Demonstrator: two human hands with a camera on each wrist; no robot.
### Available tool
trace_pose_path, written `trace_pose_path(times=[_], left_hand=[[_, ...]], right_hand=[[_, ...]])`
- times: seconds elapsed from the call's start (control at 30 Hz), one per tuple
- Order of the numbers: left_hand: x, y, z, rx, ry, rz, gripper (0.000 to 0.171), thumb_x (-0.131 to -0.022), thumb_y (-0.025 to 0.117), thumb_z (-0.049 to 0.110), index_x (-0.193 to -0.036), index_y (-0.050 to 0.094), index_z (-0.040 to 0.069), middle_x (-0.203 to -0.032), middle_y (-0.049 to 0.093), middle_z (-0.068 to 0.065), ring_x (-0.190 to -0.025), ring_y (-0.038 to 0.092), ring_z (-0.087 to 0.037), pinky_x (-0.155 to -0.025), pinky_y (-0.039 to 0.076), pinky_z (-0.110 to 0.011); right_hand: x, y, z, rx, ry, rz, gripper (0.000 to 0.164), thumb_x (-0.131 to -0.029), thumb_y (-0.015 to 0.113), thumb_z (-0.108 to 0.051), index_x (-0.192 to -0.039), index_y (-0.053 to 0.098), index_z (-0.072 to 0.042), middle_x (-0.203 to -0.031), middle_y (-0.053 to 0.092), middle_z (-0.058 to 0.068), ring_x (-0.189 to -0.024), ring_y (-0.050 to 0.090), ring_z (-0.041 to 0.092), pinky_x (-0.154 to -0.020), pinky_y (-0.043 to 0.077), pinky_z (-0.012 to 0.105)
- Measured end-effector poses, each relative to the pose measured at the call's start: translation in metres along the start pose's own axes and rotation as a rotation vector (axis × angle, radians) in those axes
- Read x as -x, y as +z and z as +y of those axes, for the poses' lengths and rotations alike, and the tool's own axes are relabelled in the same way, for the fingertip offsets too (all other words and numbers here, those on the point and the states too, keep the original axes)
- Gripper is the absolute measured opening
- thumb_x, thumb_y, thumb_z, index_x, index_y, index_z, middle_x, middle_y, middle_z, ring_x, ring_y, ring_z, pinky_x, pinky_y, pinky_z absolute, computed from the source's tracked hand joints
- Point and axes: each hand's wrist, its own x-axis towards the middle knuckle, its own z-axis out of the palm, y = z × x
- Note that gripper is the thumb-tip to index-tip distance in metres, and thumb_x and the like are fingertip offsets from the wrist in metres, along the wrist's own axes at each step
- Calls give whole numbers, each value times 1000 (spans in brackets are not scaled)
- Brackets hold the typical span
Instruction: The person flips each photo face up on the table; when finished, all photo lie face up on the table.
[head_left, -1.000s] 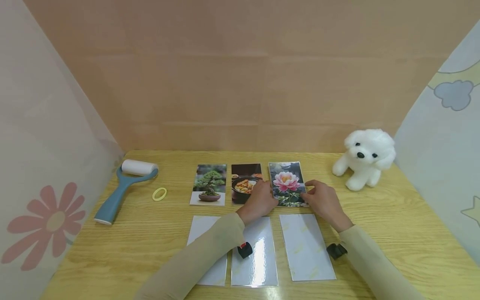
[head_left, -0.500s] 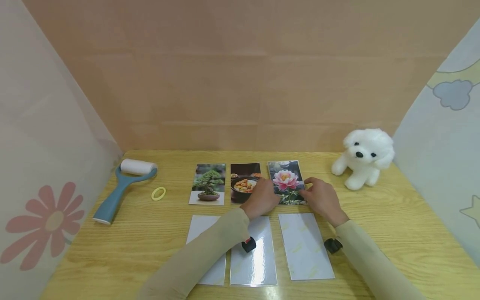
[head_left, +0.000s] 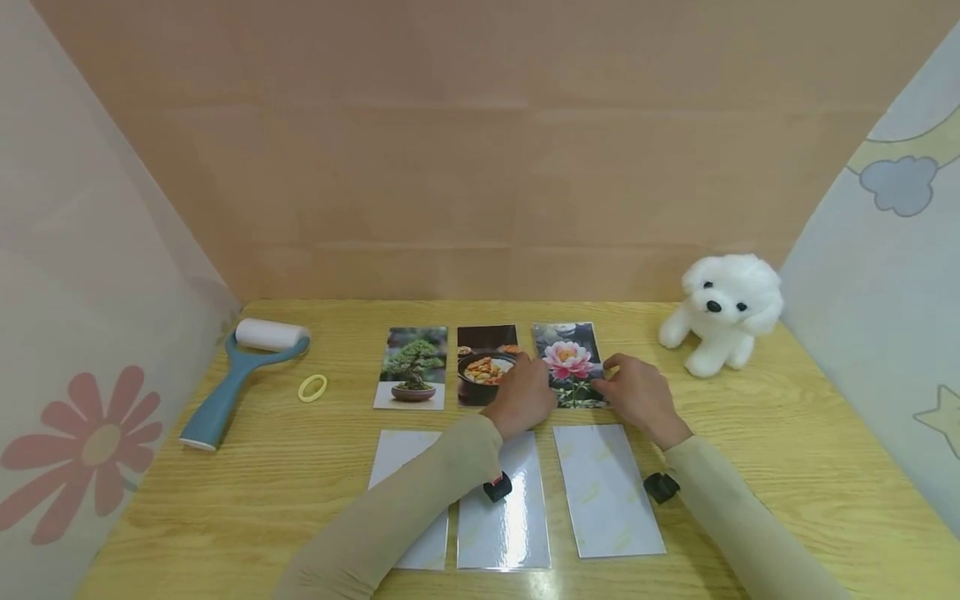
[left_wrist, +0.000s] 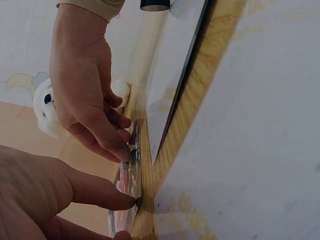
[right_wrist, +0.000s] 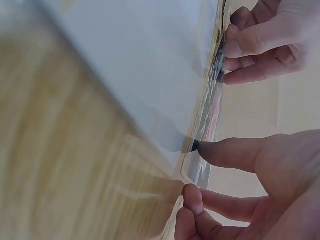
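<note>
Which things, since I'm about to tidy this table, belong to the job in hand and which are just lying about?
Seemingly in the job: flower card, with left hand and right hand at its edges; food card; bonsai card; three white cards in the near row.

Seemingly just lying about: roller; yellow ring; white toy dog.

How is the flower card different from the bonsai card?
The flower card shows a pink bloom; the bonsai card, a green tree in a pot. The left hand and right hand touch the flower card, while neither touches the bonsai card. Both cards are picture side up.
</note>
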Motion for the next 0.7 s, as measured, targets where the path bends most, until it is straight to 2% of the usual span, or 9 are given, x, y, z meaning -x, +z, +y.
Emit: trace_pose_path(times=[0.27,0.5,0.6,0.7], left_hand=[[-2,3,0,-72,7,20,12,-87,73,12,-90,73,0,-104,57,-16,-73,57,-22,-69,53,-38],[0,4,2,-146,24,45,12,-89,71,16,-82,73,6,-100,59,-15,-85,60,-26,-72,53,-42],[0,4,2,-157,26,44,12,-89,71,16,-83,74,6,-102,60,-16,-88,60,-27,-74,53,-43],[0,4,0,-128,24,34,14,-90,70,17,-88,74,3,-102,59,-15,-87,58,-25,-75,53,-41]], right_hand=[[0,-1,-2,-12,-2,-6,39,-92,71,-23,-117,66,7,-89,72,13,-75,66,26,-66,52,45],[1,0,-2,-12,13,-14,40,-92,71,-24,-119,65,6,-90,72,13,-75,66,26,-66,52,46],[1,0,-2,-12,17,-12,41,-92,71,-24,-118,65,6,-90,72,14,-76,66,27,-66,52,46],[2,0,-2,-16,17,-10,42,-94,69,-25,-119,64,8,-88,71,14,-75,65,27,-66,51,47]])
